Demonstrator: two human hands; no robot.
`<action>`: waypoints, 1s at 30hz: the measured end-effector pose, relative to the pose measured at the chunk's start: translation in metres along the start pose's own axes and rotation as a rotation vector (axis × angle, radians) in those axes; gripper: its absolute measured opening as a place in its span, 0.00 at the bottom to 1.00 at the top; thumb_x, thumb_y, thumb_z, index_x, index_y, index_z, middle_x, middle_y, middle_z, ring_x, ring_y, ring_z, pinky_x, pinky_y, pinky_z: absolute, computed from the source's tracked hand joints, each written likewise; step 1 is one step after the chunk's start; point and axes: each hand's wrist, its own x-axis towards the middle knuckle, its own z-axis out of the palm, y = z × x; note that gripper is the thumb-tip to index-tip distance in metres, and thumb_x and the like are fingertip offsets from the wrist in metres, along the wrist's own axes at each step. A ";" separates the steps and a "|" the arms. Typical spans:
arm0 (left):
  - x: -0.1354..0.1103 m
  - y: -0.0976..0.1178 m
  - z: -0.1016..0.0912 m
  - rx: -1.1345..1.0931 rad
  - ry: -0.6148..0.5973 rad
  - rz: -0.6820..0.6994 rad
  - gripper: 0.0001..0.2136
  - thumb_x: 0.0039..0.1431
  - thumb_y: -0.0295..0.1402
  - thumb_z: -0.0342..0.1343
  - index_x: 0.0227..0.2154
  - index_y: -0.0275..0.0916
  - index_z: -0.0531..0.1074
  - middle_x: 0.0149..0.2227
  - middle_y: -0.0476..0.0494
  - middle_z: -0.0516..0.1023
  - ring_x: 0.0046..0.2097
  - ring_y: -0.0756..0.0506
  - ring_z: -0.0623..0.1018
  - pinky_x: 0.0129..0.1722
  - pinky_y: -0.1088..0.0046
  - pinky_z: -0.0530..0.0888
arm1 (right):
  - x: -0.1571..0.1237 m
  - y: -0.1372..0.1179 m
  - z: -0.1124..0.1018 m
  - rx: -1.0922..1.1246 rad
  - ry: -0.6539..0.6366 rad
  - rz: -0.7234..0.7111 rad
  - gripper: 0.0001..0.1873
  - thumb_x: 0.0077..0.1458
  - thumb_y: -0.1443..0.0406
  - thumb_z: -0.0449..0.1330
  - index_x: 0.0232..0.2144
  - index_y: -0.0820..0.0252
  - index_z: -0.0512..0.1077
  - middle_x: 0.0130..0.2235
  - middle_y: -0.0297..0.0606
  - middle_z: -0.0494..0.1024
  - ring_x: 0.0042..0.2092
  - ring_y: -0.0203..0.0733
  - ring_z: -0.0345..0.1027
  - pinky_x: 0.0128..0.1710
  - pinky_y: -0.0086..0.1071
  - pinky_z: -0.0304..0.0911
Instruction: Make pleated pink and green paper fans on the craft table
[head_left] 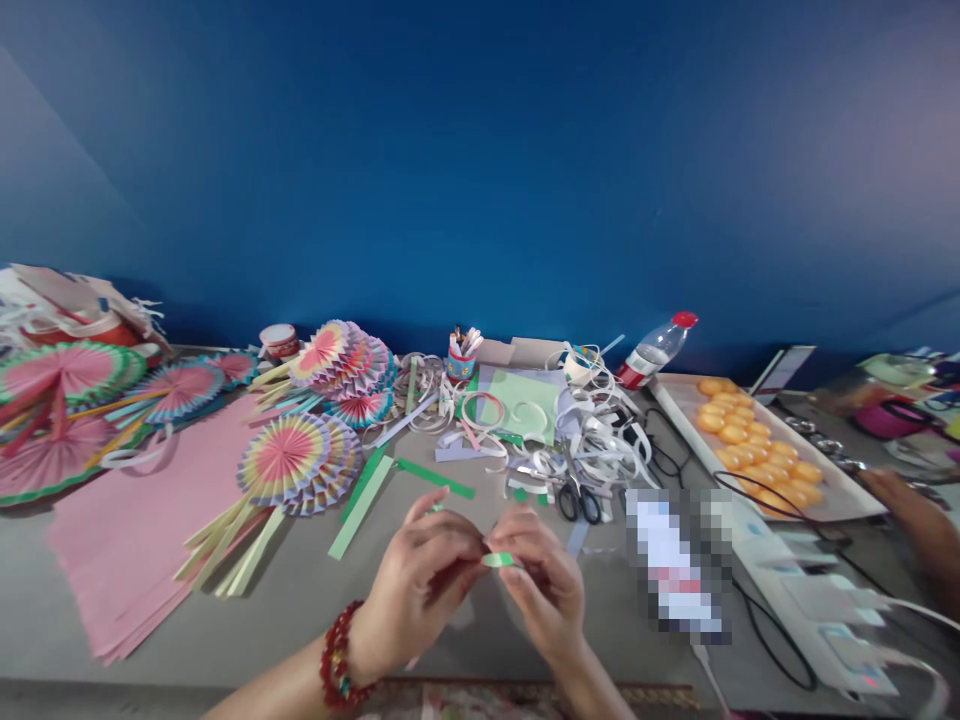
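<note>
My left hand (420, 580) and my right hand (544, 580) meet low in the middle of the head view, just above the grey table (300, 610). Both pinch a small light-green paper strip (498, 560) between their fingertips. A red bead bracelet (337, 662) circles my left wrist. Behind the hands lie green paper strips (390, 475), black-handled scissors (579, 497) and a heap of curled white paper strips (592, 430).
Colourful pleated paper fans (300, 455) and pink paper sheets (142, 520) fill the left. A tray of orange balls (757, 440), a plastic bottle (656, 350), black cables (780, 505) and a white power strip (817, 600) sit right. Another person's arm (919, 525) reaches in at the right edge.
</note>
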 end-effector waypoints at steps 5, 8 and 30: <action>0.002 0.003 0.000 0.018 0.024 0.058 0.07 0.59 0.22 0.56 0.36 0.42 0.70 0.35 0.50 0.82 0.39 0.49 0.80 0.62 0.58 0.57 | -0.005 0.002 0.005 0.130 0.024 0.150 0.31 0.48 0.45 0.66 0.51 0.51 0.73 0.43 0.42 0.77 0.44 0.50 0.71 0.45 0.41 0.66; 0.003 0.002 0.002 0.035 0.030 0.047 0.07 0.60 0.22 0.55 0.35 0.42 0.70 0.34 0.50 0.81 0.38 0.50 0.79 0.62 0.58 0.59 | -0.005 0.002 0.007 0.117 0.037 0.179 0.12 0.54 0.56 0.66 0.40 0.51 0.76 0.40 0.39 0.77 0.43 0.46 0.70 0.43 0.37 0.66; -0.006 -0.003 0.002 0.121 -0.036 -0.191 0.05 0.63 0.26 0.53 0.36 0.43 0.70 0.33 0.52 0.78 0.36 0.49 0.77 0.60 0.58 0.61 | -0.019 0.027 0.005 0.232 0.191 0.294 0.07 0.54 0.62 0.66 0.26 0.55 0.73 0.33 0.36 0.75 0.37 0.42 0.69 0.39 0.36 0.66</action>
